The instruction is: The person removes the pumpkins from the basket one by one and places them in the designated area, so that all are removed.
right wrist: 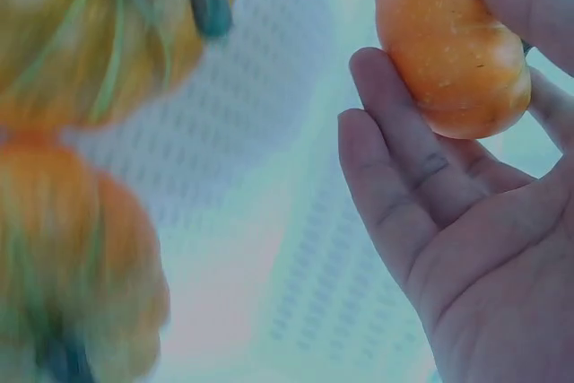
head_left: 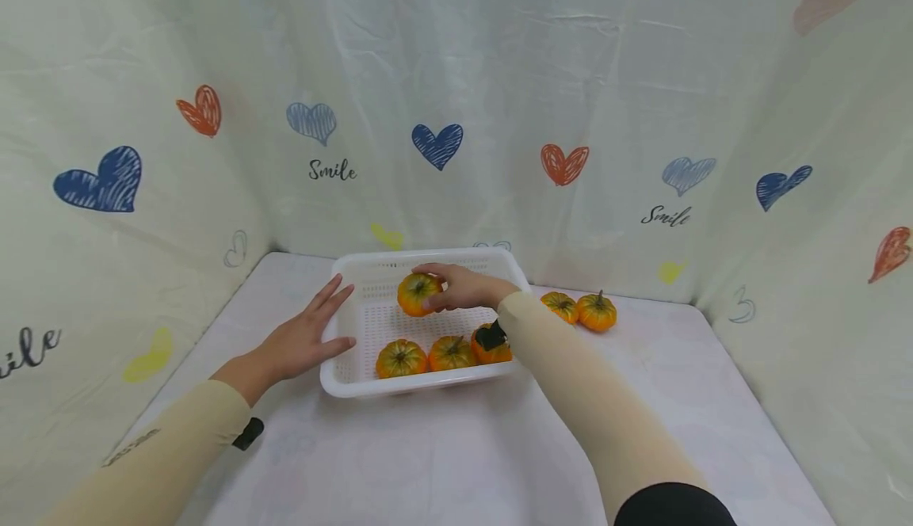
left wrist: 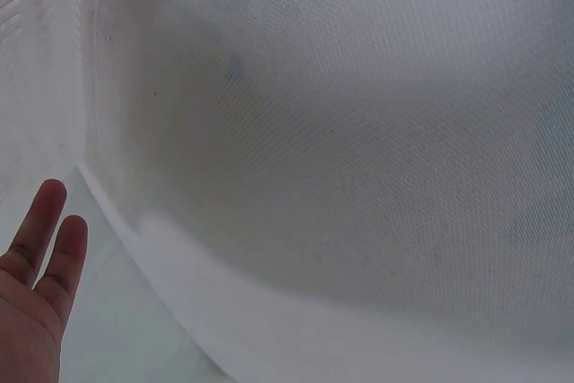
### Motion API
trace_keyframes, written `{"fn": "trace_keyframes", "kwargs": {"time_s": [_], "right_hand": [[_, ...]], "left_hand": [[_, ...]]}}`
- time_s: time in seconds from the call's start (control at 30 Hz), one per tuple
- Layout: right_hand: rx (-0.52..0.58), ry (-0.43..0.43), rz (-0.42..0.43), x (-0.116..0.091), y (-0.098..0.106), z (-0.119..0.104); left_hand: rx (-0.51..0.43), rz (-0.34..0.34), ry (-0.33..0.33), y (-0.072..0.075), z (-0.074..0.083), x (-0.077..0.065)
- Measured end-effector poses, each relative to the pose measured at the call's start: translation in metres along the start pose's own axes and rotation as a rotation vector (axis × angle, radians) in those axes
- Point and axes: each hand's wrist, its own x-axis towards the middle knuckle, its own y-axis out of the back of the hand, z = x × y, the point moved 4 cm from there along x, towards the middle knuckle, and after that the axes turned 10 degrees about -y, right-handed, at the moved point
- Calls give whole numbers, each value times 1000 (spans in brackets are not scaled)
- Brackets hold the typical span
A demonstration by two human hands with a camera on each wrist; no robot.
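Observation:
My right hand [head_left: 467,287] grips a small orange pumpkin [head_left: 414,296] over the back half of a white perforated plastic basket [head_left: 421,387]. In the right wrist view, the thumb and fingers surround this pumpkin [right wrist: 448,51]. Three more small pumpkins sit in a row along the basket's front wall: one on the left [head_left: 401,360], one in the middle [head_left: 451,353], and one on the right [head_left: 502,353], partly hidden by my right wrist. At the basket's left rim my left hand [head_left: 303,340] has its fingers spread and holds nothing.
Two more small pumpkins stand on the white-covered table [head_left: 442,463] right of the basket, the nearer-to-basket one [head_left: 559,306] beside its neighbour [head_left: 597,312]. A pale curtain [head_left: 485,74] printed with hearts encloses the table's back and sides.

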Motion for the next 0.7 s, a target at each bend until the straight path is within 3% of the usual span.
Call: {"fn": "trace_keyframes", "kwargs": {"time_s": [0.43, 0.7], "right_hand": [[35, -2, 98, -64, 55, 25], [86, 14, 142, -92, 76, 49]], "left_hand": [[20, -8, 9, -2, -1, 0], [17, -7, 10, 0, 2, 0]]}}
